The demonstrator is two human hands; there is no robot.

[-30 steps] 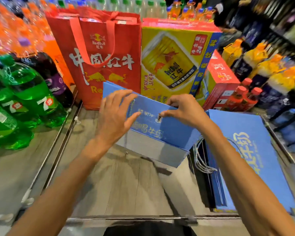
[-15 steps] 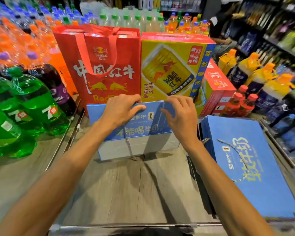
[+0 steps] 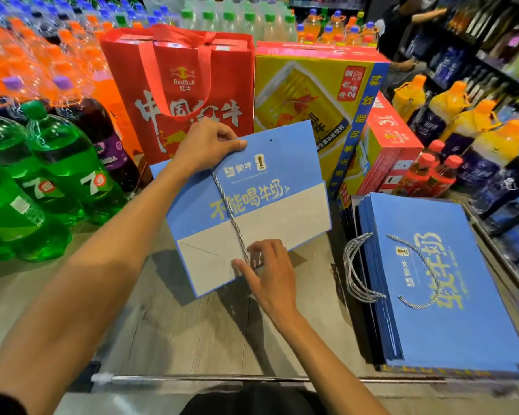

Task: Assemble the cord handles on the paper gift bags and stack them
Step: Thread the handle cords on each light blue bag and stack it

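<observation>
One stack (image 3: pixel 450 310) of finished blue bags lies flat on the tabletop (image 3: pixel 192 333), right side, cords threaded and their loops hanging off its left edge. Count not readable, as the edges run together. One bag (image 3: pixel 282 211) is in work at centre: folded flat, held tilted up off the tabletop, white base panel towards the camera. Left hand (image 3: pixel 204 145): grip clamped on the bag's top edge, thumb on the front face, just where the cord (image 3: pixel 225 202) comes out. Right hand (image 3: pixel 267 271): low on the white panel, grip closed on the cord's free end as far as I can tell, index finger stretched along the paper. The contact itself is partly covered by the fingers. The cord runs nearly straight down the front, hand to hand. The hole (image 3: pixel 271 140) near the top edge, right of the left hand, is empty. Judgement: one end of this handle is seated and the second end is not yet threaded, and stacking follows. Any knot inside cannot be seen. The bag's back face is hidden, so its other handle is unknown. A blue strip (image 3: pixel 158 170) behind the left forearm may be the same bag or another; cannot tell. No loose cords identifiable.
</observation>
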